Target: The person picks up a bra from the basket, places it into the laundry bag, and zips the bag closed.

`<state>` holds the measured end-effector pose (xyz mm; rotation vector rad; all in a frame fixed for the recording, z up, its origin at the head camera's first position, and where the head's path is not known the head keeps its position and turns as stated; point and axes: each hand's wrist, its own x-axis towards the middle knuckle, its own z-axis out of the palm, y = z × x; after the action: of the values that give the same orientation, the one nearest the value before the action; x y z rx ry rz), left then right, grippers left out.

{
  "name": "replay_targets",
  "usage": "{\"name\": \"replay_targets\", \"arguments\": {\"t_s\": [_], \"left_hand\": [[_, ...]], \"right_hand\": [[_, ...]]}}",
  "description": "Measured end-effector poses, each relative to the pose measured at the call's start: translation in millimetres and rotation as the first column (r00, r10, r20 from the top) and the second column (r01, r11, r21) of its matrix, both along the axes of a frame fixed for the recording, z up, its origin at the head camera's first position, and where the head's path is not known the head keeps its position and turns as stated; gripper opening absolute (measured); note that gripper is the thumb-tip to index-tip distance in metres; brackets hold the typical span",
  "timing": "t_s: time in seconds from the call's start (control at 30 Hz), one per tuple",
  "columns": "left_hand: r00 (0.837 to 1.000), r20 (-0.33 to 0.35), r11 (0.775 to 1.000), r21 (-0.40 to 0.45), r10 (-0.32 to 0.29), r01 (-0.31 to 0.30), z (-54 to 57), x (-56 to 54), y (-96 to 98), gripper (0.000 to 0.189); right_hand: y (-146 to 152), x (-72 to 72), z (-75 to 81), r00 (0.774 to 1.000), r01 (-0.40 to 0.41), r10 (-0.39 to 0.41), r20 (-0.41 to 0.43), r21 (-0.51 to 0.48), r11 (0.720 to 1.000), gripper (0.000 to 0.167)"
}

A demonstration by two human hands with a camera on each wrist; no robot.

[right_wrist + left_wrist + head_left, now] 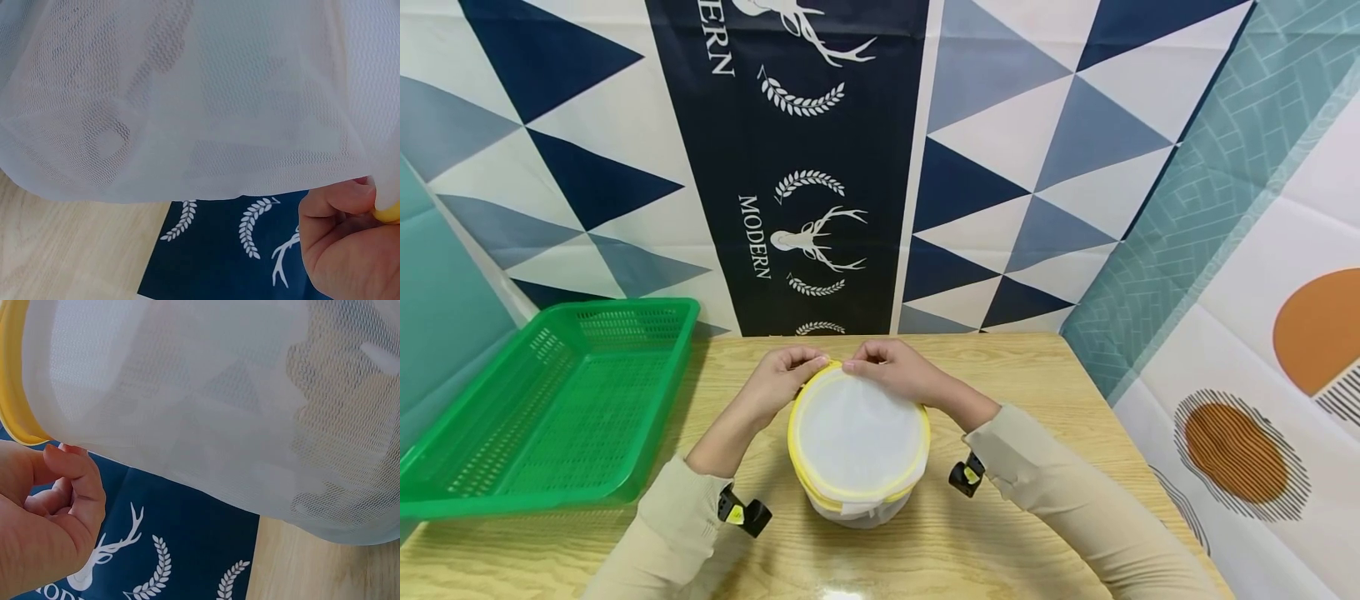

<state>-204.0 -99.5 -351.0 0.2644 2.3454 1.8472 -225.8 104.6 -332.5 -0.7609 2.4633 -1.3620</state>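
A white mesh laundry bag (861,437) with a yellow rim (797,417) stands on the table, its round top facing up. At the far side of that rim, my left hand (778,383) pinches the edge between thumb and fingers. Close beside it, my right hand (898,371) pinches the same edge, its thumb on the top. Through the mesh side (187,394) in the left wrist view, beige and grey contents show faintly. The right wrist view has my right hand (347,234) with fingers curled at the rim, beside the bag's pale wall (187,125).
A green plastic basket (651,442) stands at the left of the wooden table (1000,517). Behind the table hangs a patterned cloth (820,167) with triangles and deer heads. Another printed cloth (1240,333) runs along the right side. Dark wrist cameras (745,512) are worn on both wrists.
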Motion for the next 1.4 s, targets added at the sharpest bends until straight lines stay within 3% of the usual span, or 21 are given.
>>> {"name": "replay_targets", "arguments": {"t_s": [0.43, 0.93, 1.2, 1.4], "left_hand": [[1.0, 0.011, 1.0, -0.011, 0.009, -0.009, -2.9, 0.9, -5.3, 0.029], [0.999, 0.027, 1.0, 0.01, 0.027, -0.027, -6.2, 4.3, -8.1, 0.029], [0.999, 0.033, 0.999, 0.032, 0.016, -0.017, -4.5, 3.5, -2.0, 0.03], [1.0, 0.027, 0.999, 0.035, 0.01, -0.011, -4.4, 2.9, -2.1, 0.033]], "right_hand": [[3.1, 0.4, -1.9, 0.996, 0.039, -0.04, 0.075, 0.014, 0.999, 0.02], [4.4, 0.4, -5.2, 0.995, 0.047, -0.047, 0.088, 0.0, 0.999, 0.025], [3.5, -5.3, -1.2, 0.999, 0.041, -0.04, -0.017, 0.066, 0.997, 0.028], [-0.3, -8.8, -0.4, 0.996, -0.015, 0.025, -0.088, 0.121, 0.993, 0.02]]}}
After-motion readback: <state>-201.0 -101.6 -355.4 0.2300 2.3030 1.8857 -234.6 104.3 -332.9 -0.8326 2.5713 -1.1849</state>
